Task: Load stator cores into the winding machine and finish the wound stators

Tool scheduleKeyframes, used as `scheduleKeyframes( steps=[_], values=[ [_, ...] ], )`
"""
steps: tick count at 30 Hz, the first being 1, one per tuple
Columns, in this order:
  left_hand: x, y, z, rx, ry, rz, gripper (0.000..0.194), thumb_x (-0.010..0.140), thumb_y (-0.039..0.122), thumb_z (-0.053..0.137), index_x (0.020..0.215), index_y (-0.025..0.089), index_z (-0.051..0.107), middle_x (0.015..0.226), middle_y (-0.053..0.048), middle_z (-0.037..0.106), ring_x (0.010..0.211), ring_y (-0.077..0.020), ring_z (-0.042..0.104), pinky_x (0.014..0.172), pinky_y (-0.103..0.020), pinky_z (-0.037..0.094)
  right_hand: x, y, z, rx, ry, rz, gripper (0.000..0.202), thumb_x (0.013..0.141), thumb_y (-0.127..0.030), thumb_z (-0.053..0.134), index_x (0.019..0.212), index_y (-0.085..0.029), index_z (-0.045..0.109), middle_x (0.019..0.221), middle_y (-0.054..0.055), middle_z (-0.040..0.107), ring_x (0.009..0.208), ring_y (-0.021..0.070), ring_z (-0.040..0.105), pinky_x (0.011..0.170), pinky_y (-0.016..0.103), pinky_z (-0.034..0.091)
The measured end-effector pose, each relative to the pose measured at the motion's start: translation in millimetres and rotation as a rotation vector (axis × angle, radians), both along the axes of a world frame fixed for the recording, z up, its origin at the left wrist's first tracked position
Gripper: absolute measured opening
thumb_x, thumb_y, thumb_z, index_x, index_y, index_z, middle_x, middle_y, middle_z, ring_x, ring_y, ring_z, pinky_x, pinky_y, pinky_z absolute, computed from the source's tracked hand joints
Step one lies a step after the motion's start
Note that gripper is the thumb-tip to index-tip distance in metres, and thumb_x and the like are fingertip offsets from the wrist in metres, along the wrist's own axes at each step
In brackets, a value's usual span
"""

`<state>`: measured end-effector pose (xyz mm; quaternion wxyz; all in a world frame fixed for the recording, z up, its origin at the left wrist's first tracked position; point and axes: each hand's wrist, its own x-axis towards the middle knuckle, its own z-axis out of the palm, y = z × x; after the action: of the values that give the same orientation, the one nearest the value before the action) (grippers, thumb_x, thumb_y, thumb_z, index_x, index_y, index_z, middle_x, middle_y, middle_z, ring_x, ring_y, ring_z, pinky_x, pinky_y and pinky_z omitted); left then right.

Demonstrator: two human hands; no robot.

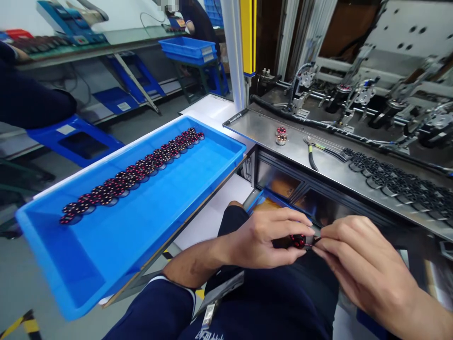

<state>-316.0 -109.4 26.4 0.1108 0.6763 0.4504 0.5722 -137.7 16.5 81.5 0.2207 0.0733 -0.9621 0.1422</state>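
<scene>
Over my lap, my left hand [271, 236] is closed around a small round motor stator [298, 241] with red windings and a metal side. Its fingers and thumb cover much of the part. Close against the stator's right side, my right hand [364, 255] has thumb and fingers pinched together. A thin reddish strand shows at those fingertips, but what they hold is mostly hidden. Two similar stators [281, 139] stand on the metal ledge [255, 125] ahead, near pliers [320, 152] with green and black handles.
To the left, a blue tray [152, 222] carries a long band of stators [130, 179]. Several black round parts [399, 182] line the ledge at right. Behind it stands a machine with metal fixtures [364, 94]. Two people sit at a far bench [123, 40], near a blue crate [189, 49].
</scene>
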Motion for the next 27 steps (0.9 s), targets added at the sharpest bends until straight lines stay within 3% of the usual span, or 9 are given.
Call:
scheduleKeyframes(
  steps=[3, 5, 7, 10, 13, 17, 21, 24, 27],
  values=[
    [-11.3, -7.5, -5.1, -0.052, -0.157, -0.029, 0.031, 0.077, 0.018, 0.078, 0.108, 0.014, 0.073, 0.106, -0.016, 0.076, 0.097, -0.023, 0.074, 0.091, -0.033, 0.06, -2.2, 23.9, 0.2, -0.023, -0.027, 0.066, 0.006, 0.09, -0.015, 0.063, 0.095, -0.019, 0.065, 0.084, 0.006, 0.068, 0.075, 0.0186, 0.061, 0.066, 0.034, 0.048],
    [-16.2, -10.8, -11.6, -0.092, -0.295, -0.015, 0.033, 0.074, 0.019, 0.081, 0.106, 0.015, 0.074, 0.106, -0.015, 0.076, 0.097, -0.0227, 0.074, 0.087, -0.032, 0.061, -12.4, 51.4, -2.0, -0.048, -0.031, 0.039, 0.002, 0.092, -0.021, 0.064, 0.092, -0.021, 0.066, 0.087, 0.006, 0.068, 0.081, 0.0192, 0.065, 0.072, 0.033, 0.051],
    [-17.4, -11.8, -18.4, -0.133, -0.463, 0.008, 0.035, 0.072, 0.02, 0.083, 0.106, 0.016, 0.075, 0.109, -0.014, 0.075, 0.097, -0.0218, 0.073, 0.083, -0.03, 0.062, -33.8, 85.2, -9.7, -0.029, 0.013, -0.134, 0.01, 0.09, -0.031, 0.068, 0.095, -0.021, 0.068, 0.098, 0.009, 0.07, 0.091, 0.0214, 0.067, 0.084, 0.033, 0.051],
    [-14.7, -10.7, -23.7, -0.206, -0.69, 0.062, 0.036, 0.072, 0.022, 0.083, 0.107, 0.016, 0.075, 0.116, -0.014, 0.072, 0.096, -0.0192, 0.072, 0.082, -0.027, 0.061, -79.9, 135.3, -31.4, 0.025, 0.01, -0.559, 0.049, 0.086, -0.05, 0.07, 0.116, -0.011, 0.067, 0.121, 0.021, 0.067, 0.114, 0.0287, 0.062, 0.102, 0.037, 0.045],
    [-11.9, -10.3, -23.0, -0.278, -0.844, 0.11, 0.039, 0.073, 0.023, 0.084, 0.109, 0.014, 0.073, 0.109, -0.012, 0.073, 0.088, -0.015, 0.071, 0.082, -0.025, 0.06, -121.0, 167.7, -55.9, 0.025, -0.071, -0.657, 0.073, 0.085, -0.054, 0.069, 0.134, -0.001, 0.055, 0.136, 0.032, 0.055, 0.129, 0.0379, 0.052, 0.106, 0.046, 0.039],
    [-12.7, -11.5, -22.0, -0.252, -0.949, 0.084, 0.039, 0.073, 0.027, 0.084, 0.109, 0.014, 0.072, 0.098, -0.009, 0.074, 0.083, -0.0124, 0.07, 0.08, -0.023, 0.058, -141.3, 181.4, -74.9, 0.024, -0.243, -0.717, 0.082, 0.084, -0.062, 0.064, 0.135, 0.0, 0.051, 0.132, 0.04, 0.052, 0.124, 0.0473, 0.052, 0.099, 0.06, 0.036],
    [-15.3, -9.5, -22.6, -0.198, -1.012, 0.148, 0.031, 0.077, 0.033, 0.081, 0.101, 0.014, 0.073, 0.093, -0.008, 0.075, 0.079, -0.0121, 0.069, 0.078, -0.025, 0.058, -136.7, 183.9, -76.8, -0.006, -0.295, -0.658, 0.065, 0.088, -0.058, 0.059, 0.123, -0.003, 0.059, 0.122, 0.036, 0.06, 0.116, 0.0416, 0.057, 0.096, 0.055, 0.037],
    [-15.6, -6.0, -22.1, -0.162, -1.02, 0.193, 0.028, 0.077, 0.035, 0.08, 0.094, 0.014, 0.073, 0.088, -0.006, 0.075, 0.075, -0.0121, 0.069, 0.074, -0.025, 0.059, -132.9, 183.4, -74.9, -0.052, -0.275, -0.618, 0.05, 0.088, -0.046, 0.063, 0.116, -0.004, 0.061, 0.121, 0.035, 0.061, 0.117, 0.0389, 0.057, 0.098, 0.051, 0.036],
    [-13.7, -3.6, -20.9, -0.135, -1.007, 0.219, 0.026, 0.076, 0.034, 0.081, 0.091, 0.014, 0.073, 0.088, -0.006, 0.075, 0.074, -0.012, 0.068, 0.072, -0.025, 0.058, -131.1, 186.2, -70.6, -0.147, -0.248, -0.597, 0.03, 0.083, -0.034, 0.069, 0.097, -0.007, 0.064, 0.111, 0.03, 0.066, 0.111, 0.0346, 0.06, 0.098, 0.047, 0.037]
  ],
)
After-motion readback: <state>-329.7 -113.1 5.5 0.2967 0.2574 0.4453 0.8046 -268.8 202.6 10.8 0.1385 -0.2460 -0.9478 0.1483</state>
